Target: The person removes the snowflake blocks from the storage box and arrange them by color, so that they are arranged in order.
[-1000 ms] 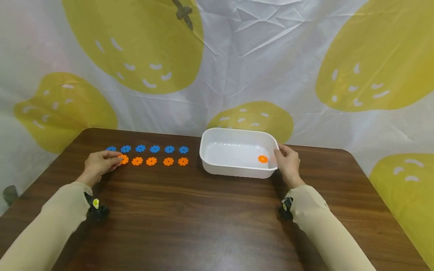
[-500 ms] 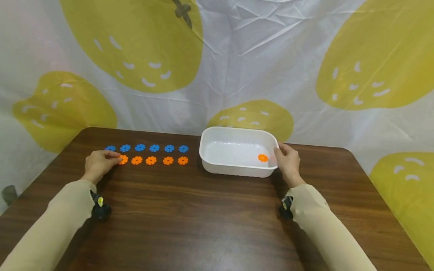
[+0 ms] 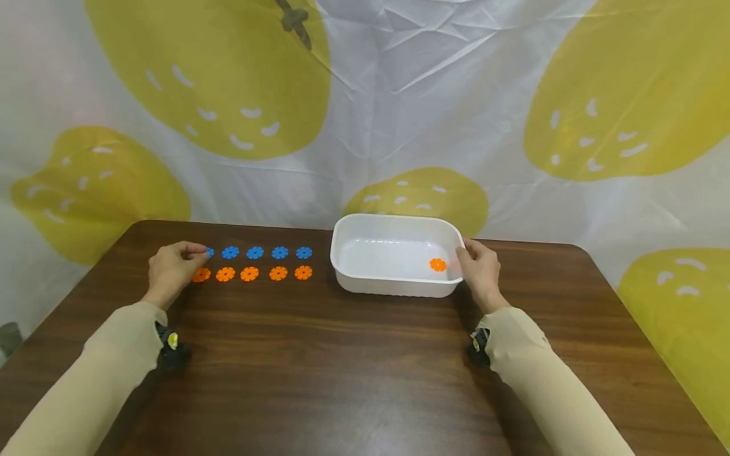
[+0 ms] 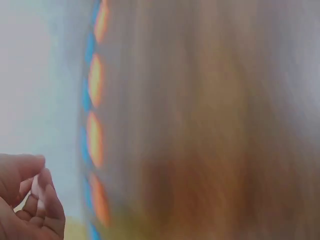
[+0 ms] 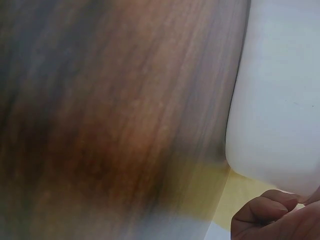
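Observation:
My left hand [image 3: 178, 267] is over the left end of two rows of flat notched plastic discs, thumb and fingertips near each other. No disc shows between them in the left wrist view, where the hand [image 4: 32, 200] is raised above the table. Its fingertips partly cover a blue disc [image 3: 230, 253] row's left end; in front lies a row of orange discs [image 3: 249, 273]. My right hand [image 3: 481, 272] grips the right rim of a white plastic tub [image 3: 393, 286], thumb on the near side. One orange disc [image 3: 437, 265] lies inside the tub, toward its right end.
The brown wood-grain table [image 3: 342, 361] ends at the back against a white cloth [image 3: 422, 120] printed with yellow lemon shapes. The tub stands near that back edge, right of the disc rows. A dark device is strapped to each wrist.
My left hand has let go of the leftmost orange disc, which now lies in the front row, and has moved back and slightly right toward the blue row. The right hand stays on the tub.

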Available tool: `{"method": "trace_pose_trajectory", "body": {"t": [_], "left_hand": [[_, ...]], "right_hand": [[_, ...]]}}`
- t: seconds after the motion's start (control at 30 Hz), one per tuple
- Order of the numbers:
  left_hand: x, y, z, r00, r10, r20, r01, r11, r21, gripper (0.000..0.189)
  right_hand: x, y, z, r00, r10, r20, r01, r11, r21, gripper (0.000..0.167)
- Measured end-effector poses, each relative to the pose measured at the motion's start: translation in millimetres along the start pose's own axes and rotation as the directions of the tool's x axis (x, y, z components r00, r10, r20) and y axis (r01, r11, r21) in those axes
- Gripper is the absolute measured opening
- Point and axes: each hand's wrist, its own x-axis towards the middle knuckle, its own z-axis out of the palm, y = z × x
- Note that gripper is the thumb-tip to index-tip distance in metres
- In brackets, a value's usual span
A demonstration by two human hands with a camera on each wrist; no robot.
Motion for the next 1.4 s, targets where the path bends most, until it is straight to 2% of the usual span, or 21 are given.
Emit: {"method": "trace_pose_trajectory", "body": {"t": [0.07,0.13,0.23,0.3,0.4,0.5,0.53,0.6,0.7,0.83,1.07,1.4], "left_hand": [[1.1,24.3,6.8,0.997,0.080,0.008,-0.080,0.996,-0.030,0.030],[1.5,52.6,16.5,0.989,0.134,0.065,-0.129,0.989,-0.077,0.030],[1.0,94.0,35.3,0.970,0.169,0.174,-0.140,0.976,-0.166,0.030],[-0.2,118.3,48.7,0.956,0.196,0.221,-0.144,0.963,-0.229,0.029],[-2.6,149.1,68.6,0.935,0.257,0.244,-0.169,0.928,-0.331,0.026],[-5.2,174.0,86.4,0.911,0.313,0.268,-0.192,0.898,-0.396,0.024],[-6.1,181.8,92.4,0.905,0.322,0.279,-0.190,0.890,-0.415,0.024],[-8.4,196.3,103.9,0.890,0.337,0.309,-0.193,0.889,-0.414,0.024],[-11.9,215.4,121.4,0.865,0.350,0.359,-0.187,0.890,-0.417,0.025],[-15.6,236.7,144.1,0.848,0.349,0.399,-0.178,0.897,-0.405,0.025],[-19.8,264.2,174.5,0.837,0.342,0.427,-0.164,0.902,-0.399,0.027],[-21.4,281.9,205.8,0.826,0.339,0.450,-0.224,0.930,-0.290,0.025]], "right_hand": [[0.7,0.4,-1.2,1.000,-0.002,-0.008,0.002,1.000,-0.004,0.039],[1.2,0.9,-1.9,1.000,-0.004,-0.015,0.004,1.000,-0.007,0.039],[1.1,0.9,-1.7,1.000,-0.003,-0.018,0.002,1.000,-0.006,0.038],[0.7,0.6,-1.0,1.000,0.000,-0.015,0.000,1.000,-0.006,0.038],[0.4,0.5,-0.3,1.000,0.000,-0.013,-0.001,1.000,-0.008,0.038],[-0.3,0.3,-0.1,1.000,-0.001,-0.017,0.001,1.000,-0.011,0.038],[-0.5,0.2,-0.2,1.000,-0.001,-0.018,0.000,1.000,-0.010,0.038],[-1.4,0.0,-0.2,1.000,-0.002,-0.023,0.002,1.000,-0.014,0.038],[-3.4,-0.4,0.2,1.000,-0.002,-0.019,0.002,1.000,-0.015,0.038],[-5.3,-0.2,0.9,1.000,-0.008,-0.013,0.008,1.000,-0.012,0.038],[-6.2,-0.3,-0.2,0.999,-0.031,-0.021,0.031,1.000,-0.006,0.038],[-9.3,-0.8,-0.4,0.999,-0.031,-0.021,0.030,0.999,-0.021,0.037]]}}
